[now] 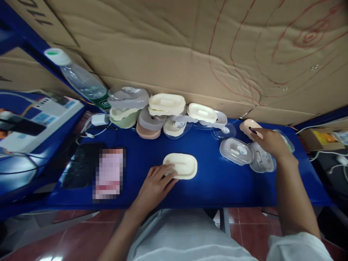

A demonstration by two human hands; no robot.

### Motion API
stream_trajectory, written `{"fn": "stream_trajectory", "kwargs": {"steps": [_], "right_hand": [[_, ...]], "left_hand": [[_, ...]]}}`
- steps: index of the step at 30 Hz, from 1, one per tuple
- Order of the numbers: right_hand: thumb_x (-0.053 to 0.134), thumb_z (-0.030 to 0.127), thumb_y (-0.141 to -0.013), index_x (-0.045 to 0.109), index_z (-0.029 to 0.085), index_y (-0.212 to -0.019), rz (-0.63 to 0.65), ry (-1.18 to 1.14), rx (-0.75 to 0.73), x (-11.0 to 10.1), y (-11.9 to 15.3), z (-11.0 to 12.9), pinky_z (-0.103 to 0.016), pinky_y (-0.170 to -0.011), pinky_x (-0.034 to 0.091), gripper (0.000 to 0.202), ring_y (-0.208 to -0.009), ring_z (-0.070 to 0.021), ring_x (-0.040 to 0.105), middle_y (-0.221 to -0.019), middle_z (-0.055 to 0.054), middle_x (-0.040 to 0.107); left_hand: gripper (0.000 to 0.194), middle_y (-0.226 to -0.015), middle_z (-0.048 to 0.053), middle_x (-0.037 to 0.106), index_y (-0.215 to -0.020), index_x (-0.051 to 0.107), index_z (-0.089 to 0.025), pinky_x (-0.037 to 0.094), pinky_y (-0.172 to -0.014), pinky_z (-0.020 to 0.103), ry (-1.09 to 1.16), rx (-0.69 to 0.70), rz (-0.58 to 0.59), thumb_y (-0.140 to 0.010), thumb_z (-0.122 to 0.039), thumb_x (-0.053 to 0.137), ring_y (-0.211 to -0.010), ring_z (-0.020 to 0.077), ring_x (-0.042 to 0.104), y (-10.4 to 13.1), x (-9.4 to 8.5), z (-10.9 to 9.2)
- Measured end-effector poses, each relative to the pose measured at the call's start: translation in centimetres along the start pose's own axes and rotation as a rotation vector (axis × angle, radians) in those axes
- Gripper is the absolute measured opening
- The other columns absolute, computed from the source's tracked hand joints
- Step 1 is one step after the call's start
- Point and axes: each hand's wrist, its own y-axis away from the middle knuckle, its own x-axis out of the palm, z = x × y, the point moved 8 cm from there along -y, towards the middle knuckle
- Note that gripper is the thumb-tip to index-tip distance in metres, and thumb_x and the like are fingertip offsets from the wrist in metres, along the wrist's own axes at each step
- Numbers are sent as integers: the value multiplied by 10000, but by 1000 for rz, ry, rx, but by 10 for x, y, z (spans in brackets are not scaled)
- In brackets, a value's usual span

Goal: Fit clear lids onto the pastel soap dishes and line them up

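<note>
The left hand (154, 185) lay palm down, fingers loosely spread without a grip, tips resting on the left end of a cream, rounded-oblong plastic piece (185, 166) on the blue tabletop (206, 185). The right hand (268, 144) reached farther forward, fingers bent at a peach-pink, rounded plastic piece (247, 126) near the brown cardboard wall (163, 54); whether they gripped it could not be told.

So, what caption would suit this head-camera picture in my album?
Left hand on a cream oval dish, right hand at a pink dish, over a blue table.
</note>
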Motion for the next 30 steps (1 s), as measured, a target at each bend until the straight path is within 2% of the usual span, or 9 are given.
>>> {"fn": "stream_trajectory", "kwargs": {"steps": [4,9,13,16,18,21,24,27,30], "right_hand": [[534,433,-1077,734,206,-1342,89,-67,-215,8,-17,58,-437,-1043,547,402,-1192,-299,733,-1305,-109,773],[542,401,-1082,556,173,-1541,44,-129,-397,5,-41,127,-520,-1152,499,513,-1373,-327,631,-1506,-141,648],[641,373,-1035,548,178,-1542,12,-120,-423,13,-63,150,-570,-1158,489,551,-1416,-351,590,-1538,-155,616],[626,344,-1046,670,173,-1419,-35,-115,-425,14,-71,157,-544,-1125,518,413,-1342,-342,648,-1466,-156,672],[603,337,-1060,741,179,-1312,-111,-135,-427,4,-66,158,-523,-1103,535,327,-1279,-322,686,-1389,-143,721],[610,364,-1060,755,203,-1281,-252,-186,-426,-19,-35,157,-521,-1099,543,309,-1254,-310,693,-1357,-123,736],[657,300,-1034,722,255,-1347,-325,-257,-454,-29,24,163,-518,-1118,544,323,-1262,-304,694,-1339,-91,748],[686,183,-998,668,293,-1429,-313,-343,-429,-14,89,174,-507,-1107,570,445,-1257,-296,704,-1324,-71,755],[673,133,-992,635,320,-1474,-249,-386,-421,13,136,190,-503,-1066,606,519,-1260,-293,709,-1310,-51,766]], "left_hand": [[131,-1324,100,738,-1160,715,-241,526,-949,418,22,7,-1,-1055,-256,639,-1199,276,704,-1,0,0],[121,-1321,106,730,-1144,714,-236,528,-923,404,39,8,1,-1061,-253,627,-1166,261,711,1,-1,0],[113,-1304,105,728,-1132,715,-235,530,-934,409,53,3,5,-1057,-255,633,-1165,260,707,2,0,1],[99,-1321,108,716,-1120,712,-231,531,-951,414,71,-1,2,-1048,-247,645,-1191,266,693,3,0,2],[82,-1345,110,698,-1101,712,-233,528,-987,425,94,-15,-20,-1037,-235,661,-1221,269,673,3,-2,3],[77,-1368,112,674,-1090,708,-233,514,-1035,438,134,-38,-98,-1015,-223,695,-1264,273,638,4,-11,6],[104,-1344,108,676,-1106,700,-236,511,-1034,432,142,-99,-215,-1005,-219,711,-1254,268,639,6,-21,15],[102,-1312,103,682,-1103,699,-238,515,-1004,419,110,-210,-315,-1003,-226,715,-1210,263,662,10,-29,27],[100,-1267,95,708,-1094,705,-233,515,-961,411,20,-258,-318,-997,-244,726,-1169,272,684,11,-31,35]]}}
